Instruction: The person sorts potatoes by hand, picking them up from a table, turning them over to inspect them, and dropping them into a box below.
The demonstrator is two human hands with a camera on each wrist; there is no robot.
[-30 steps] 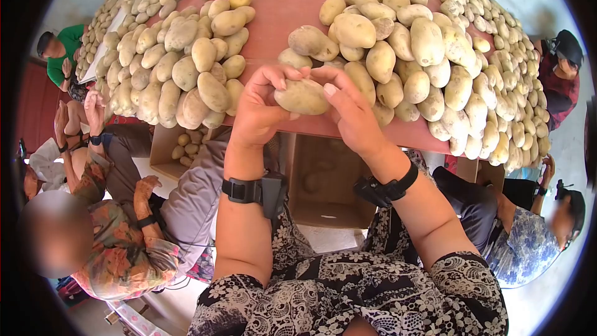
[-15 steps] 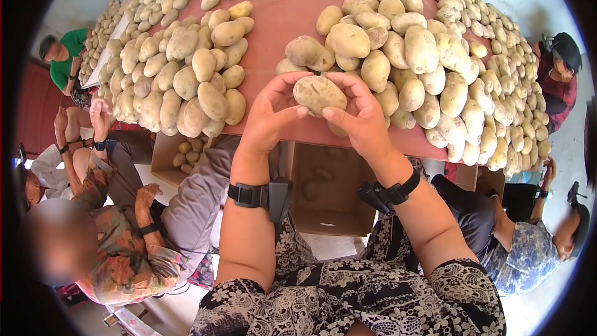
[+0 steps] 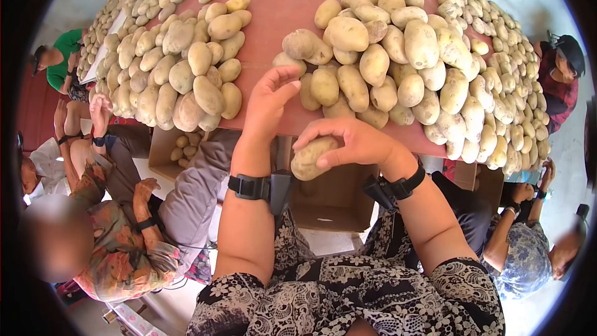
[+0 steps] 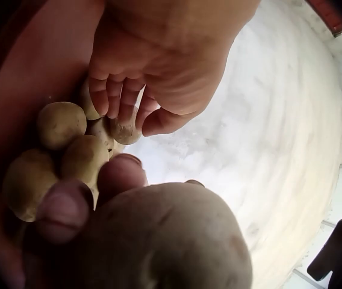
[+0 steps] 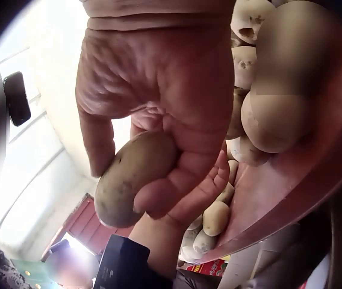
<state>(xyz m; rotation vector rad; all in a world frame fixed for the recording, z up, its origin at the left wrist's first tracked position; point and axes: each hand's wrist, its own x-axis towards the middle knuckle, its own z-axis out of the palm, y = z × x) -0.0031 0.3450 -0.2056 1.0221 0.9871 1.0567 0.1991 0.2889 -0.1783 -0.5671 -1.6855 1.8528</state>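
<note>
My right hand (image 3: 357, 143) grips a tan potato (image 3: 312, 159) between thumb and fingers, just in front of the table edge and over a cardboard box. In the right wrist view the held potato (image 5: 133, 177) looks oblong, with small dark spots. My left hand (image 3: 268, 104) holds nothing; its fingers are loosely bent over the table's front edge, left of the right-hand potato heap (image 3: 388, 56). The left wrist view shows that hand (image 4: 159, 66) with thumb and fingers apart, the gripped potato (image 4: 183, 235) close to the camera.
A second potato heap (image 3: 180, 68) lies on the red table (image 3: 273, 18), left of my hands. Below the edge stand an open cardboard box (image 3: 333, 202) between my knees and another box (image 3: 163, 165) with potatoes at left. People (image 3: 134, 230) sit close on both sides.
Both hands held a potato together over the table edge and turned it. Now the left hand has let go, and the right hand has brought the potato down toward my body.
</note>
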